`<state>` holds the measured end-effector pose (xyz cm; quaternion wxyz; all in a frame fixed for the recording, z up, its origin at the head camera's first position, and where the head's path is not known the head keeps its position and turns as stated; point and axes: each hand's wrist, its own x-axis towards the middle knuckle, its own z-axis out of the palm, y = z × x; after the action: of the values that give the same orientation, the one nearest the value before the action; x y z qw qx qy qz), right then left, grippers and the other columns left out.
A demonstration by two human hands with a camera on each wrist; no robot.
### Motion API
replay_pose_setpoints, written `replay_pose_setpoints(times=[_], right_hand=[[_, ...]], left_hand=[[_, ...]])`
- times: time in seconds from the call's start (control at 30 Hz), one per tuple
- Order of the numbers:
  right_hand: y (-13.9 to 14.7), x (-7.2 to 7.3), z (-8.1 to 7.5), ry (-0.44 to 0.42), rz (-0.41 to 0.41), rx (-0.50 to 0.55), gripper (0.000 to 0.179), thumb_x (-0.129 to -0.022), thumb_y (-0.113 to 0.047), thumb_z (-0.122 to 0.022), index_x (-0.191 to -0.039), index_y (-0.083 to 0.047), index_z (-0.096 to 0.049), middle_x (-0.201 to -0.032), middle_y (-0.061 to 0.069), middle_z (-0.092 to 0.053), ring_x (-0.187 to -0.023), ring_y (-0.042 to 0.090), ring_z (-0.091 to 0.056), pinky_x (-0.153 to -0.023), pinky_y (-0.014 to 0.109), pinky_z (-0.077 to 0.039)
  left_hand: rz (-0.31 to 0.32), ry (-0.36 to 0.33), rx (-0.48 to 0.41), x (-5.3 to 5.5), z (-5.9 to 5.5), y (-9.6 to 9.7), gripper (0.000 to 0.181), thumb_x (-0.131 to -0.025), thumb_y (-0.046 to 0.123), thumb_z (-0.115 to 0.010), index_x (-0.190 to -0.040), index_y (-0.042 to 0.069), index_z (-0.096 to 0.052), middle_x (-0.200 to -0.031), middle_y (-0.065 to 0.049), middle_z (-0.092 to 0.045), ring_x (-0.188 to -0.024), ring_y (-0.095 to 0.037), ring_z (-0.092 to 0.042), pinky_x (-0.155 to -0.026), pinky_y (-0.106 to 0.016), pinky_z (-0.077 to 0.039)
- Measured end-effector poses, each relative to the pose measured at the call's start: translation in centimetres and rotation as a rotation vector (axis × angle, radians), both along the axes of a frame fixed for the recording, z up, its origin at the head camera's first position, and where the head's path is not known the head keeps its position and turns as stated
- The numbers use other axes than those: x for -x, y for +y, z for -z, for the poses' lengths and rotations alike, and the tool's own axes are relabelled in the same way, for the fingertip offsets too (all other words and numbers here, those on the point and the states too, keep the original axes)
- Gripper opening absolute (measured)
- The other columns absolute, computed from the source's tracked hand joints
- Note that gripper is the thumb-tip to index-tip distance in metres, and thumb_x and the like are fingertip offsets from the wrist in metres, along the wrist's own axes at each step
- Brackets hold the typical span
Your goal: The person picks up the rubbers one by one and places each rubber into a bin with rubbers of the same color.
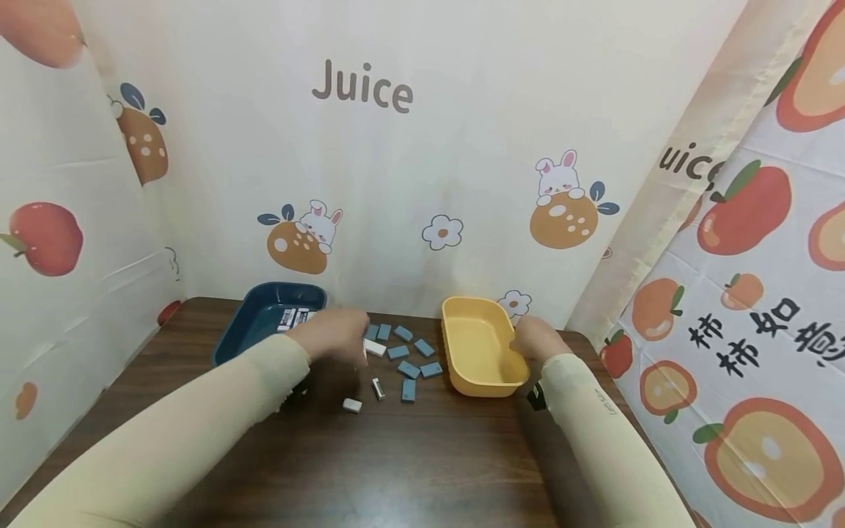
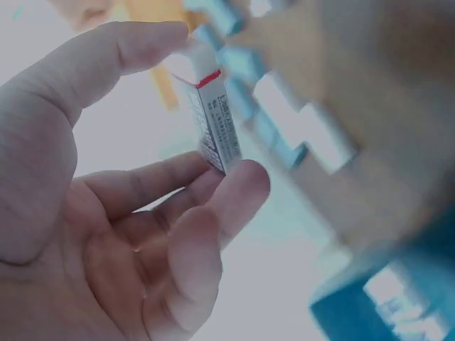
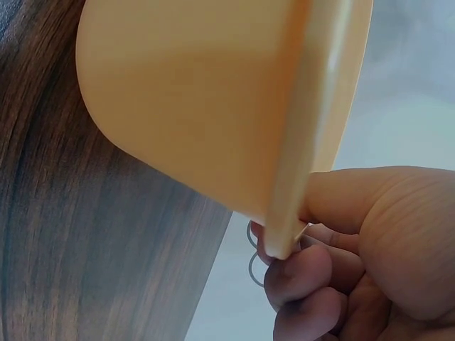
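Observation:
My left hand (image 1: 337, 334) is over the table just right of the dark blue tray (image 1: 227, 345). In the left wrist view it pinches a small white eraser (image 2: 213, 106) in a printed sleeve with a red line, thumb on one end and fingers on the other. Several similar sleeved blocks (image 1: 287, 319) lie inside the blue tray. At the right, my right hand (image 1: 536, 337) grips the rim of the yellow bin (image 1: 478, 345). The right wrist view shows the thumb and curled fingers (image 3: 302, 273) on either side of that rim.
Several blue-grey blocks (image 1: 408, 390) lie scattered between the two containers. Among them are white blocks, one long (image 1: 375, 347), one narrow (image 1: 378, 389) and one nearer the front (image 1: 352, 405). A printed curtain (image 1: 396, 176) rises behind the brown table (image 1: 396, 469).

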<state>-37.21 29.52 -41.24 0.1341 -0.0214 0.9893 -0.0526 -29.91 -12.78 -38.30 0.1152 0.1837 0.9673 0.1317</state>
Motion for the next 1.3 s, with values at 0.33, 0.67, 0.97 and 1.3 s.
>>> replay_pose_setpoints(times=[0.33, 0.67, 0.97, 1.3], right_hand=[[0.1, -0.1, 0.2, -0.006, 0.023, 0.021, 0.035, -0.102, -0.006, -0.065, -0.069, -0.014, -0.058, -0.063, 0.001, -0.056, -0.055, 0.014, -0.052, -0.052, 0.025, -0.045], [0.3, 0.2, 0.5, -0.006, 0.032, 0.035, 0.037, -0.101, -0.005, -0.066, -0.067, -0.015, -0.055, -0.062, -0.001, -0.052, -0.053, 0.013, -0.05, -0.051, 0.025, -0.043], [0.2, 0.1, 0.4, 0.0, 0.025, 0.032, 0.036, -0.103, -0.007, -0.066, -0.069, -0.014, -0.056, -0.063, 0.001, -0.054, -0.054, 0.014, -0.051, -0.051, 0.025, -0.044], [0.0, -0.1, 0.2, 0.004, 0.029, 0.026, 0.038, -0.104, -0.008, -0.067, -0.068, -0.014, -0.056, -0.061, 0.0, -0.052, -0.054, 0.014, -0.05, -0.051, 0.025, -0.043]], left_hand=[[-0.041, 0.189, 0.046, 3.5, -2.9, -7.2, 0.053, -0.082, 0.022, -0.097, -0.128, 0.005, -0.077, -0.11, -0.009, -0.076, -0.092, -0.028, -0.069, -0.082, -0.046, -0.062], [-0.122, 0.106, 0.134, 6.0, 0.0, -12.5, 0.034, -0.086, 0.015, -0.094, -0.114, 0.003, -0.078, -0.095, -0.008, -0.076, -0.083, -0.027, -0.067, -0.077, -0.041, -0.06], [-0.155, 0.099, 0.233, 6.3, 1.1, -13.3, 0.028, -0.087, 0.004, -0.089, -0.112, 0.002, -0.076, -0.1, -0.013, -0.077, -0.088, -0.03, -0.066, -0.088, -0.049, -0.062], [-0.155, 0.136, 0.316, 6.7, 2.8, -13.4, 0.026, -0.086, 0.0, -0.091, -0.109, 0.001, -0.078, -0.095, -0.013, -0.078, -0.082, -0.029, -0.067, -0.085, -0.048, -0.065]])
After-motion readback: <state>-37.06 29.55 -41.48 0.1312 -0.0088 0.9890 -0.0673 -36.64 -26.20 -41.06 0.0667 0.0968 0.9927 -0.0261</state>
